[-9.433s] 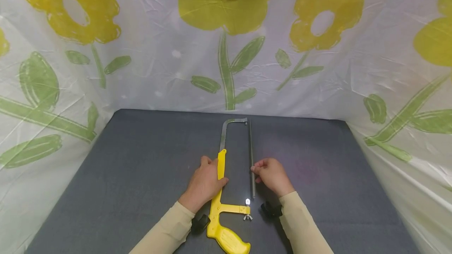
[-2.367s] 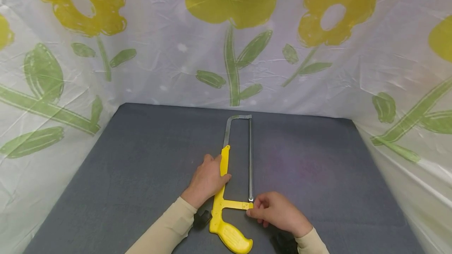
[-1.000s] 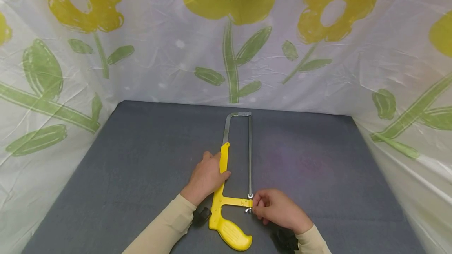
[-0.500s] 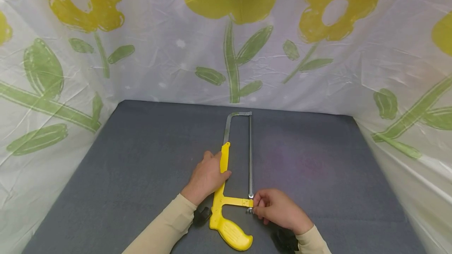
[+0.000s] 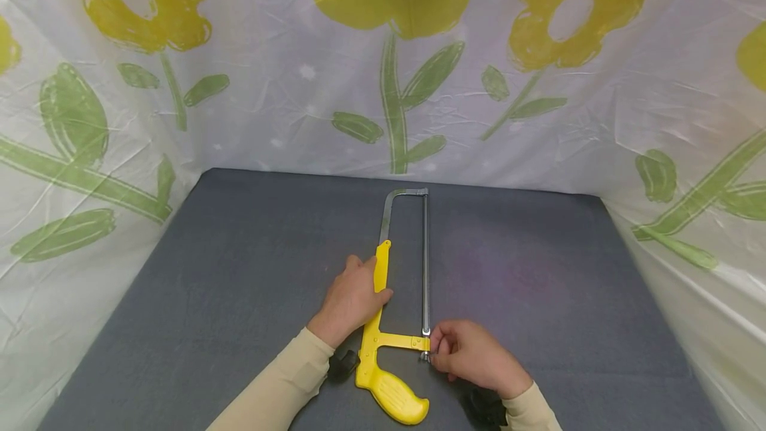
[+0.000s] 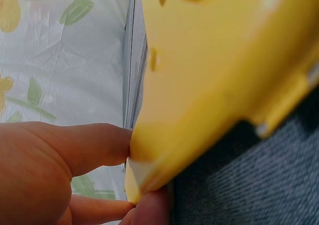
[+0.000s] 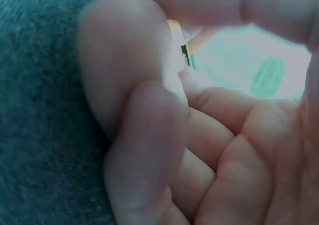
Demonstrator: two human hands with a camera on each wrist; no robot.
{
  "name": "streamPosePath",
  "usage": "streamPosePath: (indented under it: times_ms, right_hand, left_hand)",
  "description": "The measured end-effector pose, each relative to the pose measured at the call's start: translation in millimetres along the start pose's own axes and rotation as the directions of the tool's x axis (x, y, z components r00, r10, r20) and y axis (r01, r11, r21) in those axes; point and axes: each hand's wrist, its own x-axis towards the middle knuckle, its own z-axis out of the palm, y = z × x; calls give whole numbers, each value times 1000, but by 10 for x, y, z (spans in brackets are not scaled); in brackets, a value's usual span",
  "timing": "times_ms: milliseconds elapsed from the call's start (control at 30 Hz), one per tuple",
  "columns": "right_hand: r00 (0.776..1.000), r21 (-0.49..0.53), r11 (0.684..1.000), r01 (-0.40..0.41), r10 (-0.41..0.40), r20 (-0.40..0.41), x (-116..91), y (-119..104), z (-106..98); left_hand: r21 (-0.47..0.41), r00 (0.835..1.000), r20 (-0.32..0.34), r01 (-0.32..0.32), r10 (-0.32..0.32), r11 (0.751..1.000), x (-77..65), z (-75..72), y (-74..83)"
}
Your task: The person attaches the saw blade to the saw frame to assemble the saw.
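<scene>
— What is closest to you?
— The yellow handle (image 5: 397, 396) of the hacksaw (image 5: 369, 344). The saw lies on the dark table (image 5: 239, 238) in front of you, its long axis running away from you.

— And just past the handle?
— The wing nut (image 5: 425, 356), on the near side of the short cross arm (image 5: 396, 340). Your right hand (image 5: 475, 356) is right beside it, reaching in from the right with fingers curled; they hide what is between them, so I cannot tell whether you pinch it.

— Your other hand?
— Your left hand (image 5: 349, 299) is farther up, thumb and fingers gripping the yellow frame (image 5: 382, 270). Your right is the nearer one to the nut, which sits in line with the blade (image 5: 426, 265).

— Farthest off?
— The metal hook (image 5: 409, 192) where the blade ends, then the flowered sheet (image 5: 269, 85).
</scene>
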Motion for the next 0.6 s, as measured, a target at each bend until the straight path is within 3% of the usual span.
streamPosePath:
  times_ms: [167, 400, 600]
  right_hand:
    - [1000, -27, 999, -27, 27, 13, 17, -29, -26]
    - [997, -91, 995, -40, 34, -73, 54, -72, 17]
    - [995, -97, 993, -68, 60, -78, 29, -30, 69]
  left_hand:
    - [9, 1000, -2, 5, -5, 1000, 13, -32, 10]
    - [20, 1000, -15, 3, -2, 1000, 28, -68, 14]
    - [19, 1000, -1, -22, 22, 1000, -17, -29, -16]
